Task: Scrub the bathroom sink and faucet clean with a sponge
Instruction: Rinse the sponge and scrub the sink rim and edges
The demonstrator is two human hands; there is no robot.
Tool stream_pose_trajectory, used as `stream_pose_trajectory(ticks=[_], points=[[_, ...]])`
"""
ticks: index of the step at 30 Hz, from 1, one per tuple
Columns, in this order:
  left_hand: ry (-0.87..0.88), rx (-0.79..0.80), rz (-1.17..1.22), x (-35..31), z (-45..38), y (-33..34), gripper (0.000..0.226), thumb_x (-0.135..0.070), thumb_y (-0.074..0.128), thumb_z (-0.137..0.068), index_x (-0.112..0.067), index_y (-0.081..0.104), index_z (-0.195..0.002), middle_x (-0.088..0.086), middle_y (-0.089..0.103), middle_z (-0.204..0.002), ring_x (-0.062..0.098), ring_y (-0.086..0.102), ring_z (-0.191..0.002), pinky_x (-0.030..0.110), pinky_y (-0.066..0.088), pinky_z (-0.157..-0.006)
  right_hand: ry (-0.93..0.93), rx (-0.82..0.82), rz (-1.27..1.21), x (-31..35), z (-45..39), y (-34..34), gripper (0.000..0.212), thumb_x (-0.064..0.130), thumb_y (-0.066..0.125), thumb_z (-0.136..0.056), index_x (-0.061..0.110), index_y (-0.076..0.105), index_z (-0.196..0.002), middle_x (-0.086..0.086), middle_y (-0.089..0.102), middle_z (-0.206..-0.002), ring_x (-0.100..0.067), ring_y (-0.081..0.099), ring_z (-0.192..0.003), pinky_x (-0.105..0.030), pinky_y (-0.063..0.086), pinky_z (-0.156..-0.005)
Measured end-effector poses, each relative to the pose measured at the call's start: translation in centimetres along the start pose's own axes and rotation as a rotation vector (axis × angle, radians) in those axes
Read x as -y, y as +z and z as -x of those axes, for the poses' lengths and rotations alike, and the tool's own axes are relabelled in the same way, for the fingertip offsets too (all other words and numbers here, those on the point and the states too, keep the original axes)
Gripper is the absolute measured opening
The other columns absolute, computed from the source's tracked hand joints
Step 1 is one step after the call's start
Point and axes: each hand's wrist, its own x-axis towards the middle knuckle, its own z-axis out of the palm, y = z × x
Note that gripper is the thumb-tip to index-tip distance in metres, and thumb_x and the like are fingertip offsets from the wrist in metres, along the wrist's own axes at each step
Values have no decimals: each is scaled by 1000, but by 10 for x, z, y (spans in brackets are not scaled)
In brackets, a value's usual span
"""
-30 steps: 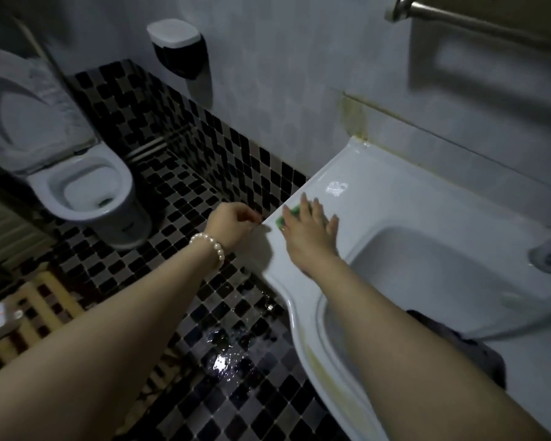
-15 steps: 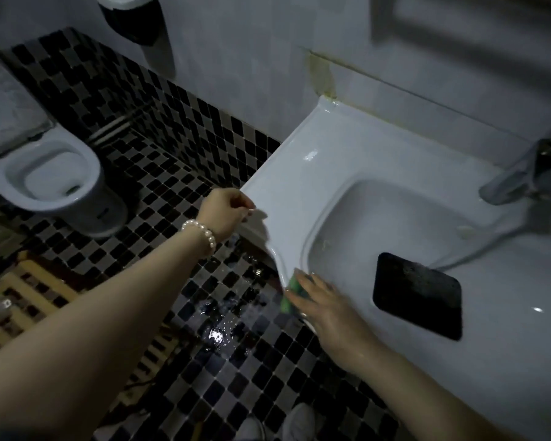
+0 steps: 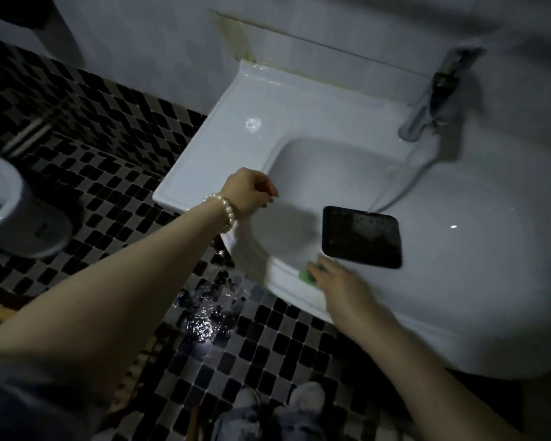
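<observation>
Sponge (image 3: 306,275) under right hand (image 3: 341,288), straight fingers (image 3: 326,264) pressing it on sink (image 3: 242,100) front rim; left hand (image 3: 248,192) curled, empty.

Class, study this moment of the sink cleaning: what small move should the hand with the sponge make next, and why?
Probably slide the green sponge further right along the front rim of the sink. The right hand presses it flat there with straight fingers, and the rim to its right and the faucet lie beyond it, untouched now. The left hand hangs curled above the left edge.
</observation>
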Motion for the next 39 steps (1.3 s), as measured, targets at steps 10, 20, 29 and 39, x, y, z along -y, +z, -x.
stream_pose_trajectory(ticks=[10, 20, 29, 39], points=[[69, 114, -31, -30, -17, 42, 17, 8, 54, -83, 2, 68, -91, 10, 65, -82, -7, 57, -46, 3, 42, -49, -132, -191, 59, -6, 54, 21, 76, -16, 47, -77, 18, 37, -144, -4, 15, -157, -32, 5, -145, -47, -2, -116], [123, 220, -45, -56, -22, 82, 15, 4, 63, -80, -10, 70, -80, 12, 69, -78, 8, 63, -61, 24, 50, -69, 161, -175, -101, -66, 74, 22, 78, -18, 41, -77, 18, 33, -146, -1, 11, -158, -22, 5, -147, -31, -3, -117], [58, 278, -155, -66, -38, 101, 16, -1, 63, -80, -10, 74, -87, 13, 71, -90, 24, 63, -84, 34, 52, -85, 403, 135, 215, -200, 78, -21, 46, 7, 40, -91, 20, 49, -134, -5, 39, -146, -22, 31, -138, -33, 25, -111], [-320, 192, 617, -121, -95, 156, 39, -40, 49, -94, -13, 55, -120, 8, 57, -110, 25, 56, -104, 41, 49, -86, 551, -600, -2297, -168, -96, -101, 29, 17, 34, -101, 5, 60, -104, -16, 70, -91, -26, 68, -82, -33, 56, -73]])
